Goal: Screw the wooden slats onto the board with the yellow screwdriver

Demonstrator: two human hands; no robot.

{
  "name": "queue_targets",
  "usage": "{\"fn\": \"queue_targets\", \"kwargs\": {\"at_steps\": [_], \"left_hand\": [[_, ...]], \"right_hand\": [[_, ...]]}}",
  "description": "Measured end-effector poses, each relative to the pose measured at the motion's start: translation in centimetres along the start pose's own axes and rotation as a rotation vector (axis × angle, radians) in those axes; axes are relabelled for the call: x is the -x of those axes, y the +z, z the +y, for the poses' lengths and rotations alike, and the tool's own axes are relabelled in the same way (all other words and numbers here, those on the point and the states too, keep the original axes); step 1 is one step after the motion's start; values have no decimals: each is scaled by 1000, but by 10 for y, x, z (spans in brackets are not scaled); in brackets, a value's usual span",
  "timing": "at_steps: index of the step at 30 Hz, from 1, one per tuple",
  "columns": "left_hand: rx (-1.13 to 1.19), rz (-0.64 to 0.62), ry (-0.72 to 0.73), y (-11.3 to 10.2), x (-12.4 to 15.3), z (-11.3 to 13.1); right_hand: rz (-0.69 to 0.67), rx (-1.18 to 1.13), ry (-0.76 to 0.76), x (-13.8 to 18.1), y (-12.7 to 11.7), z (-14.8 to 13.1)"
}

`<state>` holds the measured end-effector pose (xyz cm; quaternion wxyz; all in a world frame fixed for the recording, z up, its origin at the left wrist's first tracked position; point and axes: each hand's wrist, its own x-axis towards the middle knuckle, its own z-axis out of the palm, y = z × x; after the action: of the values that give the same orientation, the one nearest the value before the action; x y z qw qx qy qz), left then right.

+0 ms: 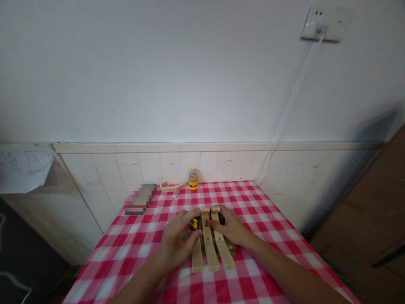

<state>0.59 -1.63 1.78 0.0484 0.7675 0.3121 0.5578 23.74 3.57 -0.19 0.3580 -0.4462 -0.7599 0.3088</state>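
Three pale wooden hooks [211, 253] lie side by side across a darker brown wooden board [232, 248], near the middle of the table. Screw heads show on the centre and right hooks. At the left hook, my left hand [177, 238] is curled around a small yellow-and-black screwdriver [195, 221]. Its tip is hidden, so I cannot tell whether it touches a screw. My right hand [232, 226] grips the right hook and the board from the right side, with a finger reaching over to the centre hook.
A red-and-white checked cloth [259, 253] covers the table. Against the wall stand a clear-topped yellow screwdriver-bit container [193, 179] and another wooden hook [172, 188]. A blurred-out flat object [141, 199] lies at the back left. A white cable [284, 114] hangs from the wall socket [325, 23].
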Motion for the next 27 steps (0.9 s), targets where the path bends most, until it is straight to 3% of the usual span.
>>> {"fn": "queue_targets", "kwargs": {"at_steps": [13, 18, 25, 27], "left_hand": [[-13, 4, -53, 0, 2, 1], [57, 19, -148, 2, 7, -3], [137, 260, -320, 15, 9, -14], [128, 273, -330, 18, 8, -17]], "right_hand": [[-4, 21, -7, 0, -1, 1], [1, 37, -1, 0, -1, 0], [13, 27, -22, 1, -1, 1], [14, 32, -20, 1, -1, 1]]}}
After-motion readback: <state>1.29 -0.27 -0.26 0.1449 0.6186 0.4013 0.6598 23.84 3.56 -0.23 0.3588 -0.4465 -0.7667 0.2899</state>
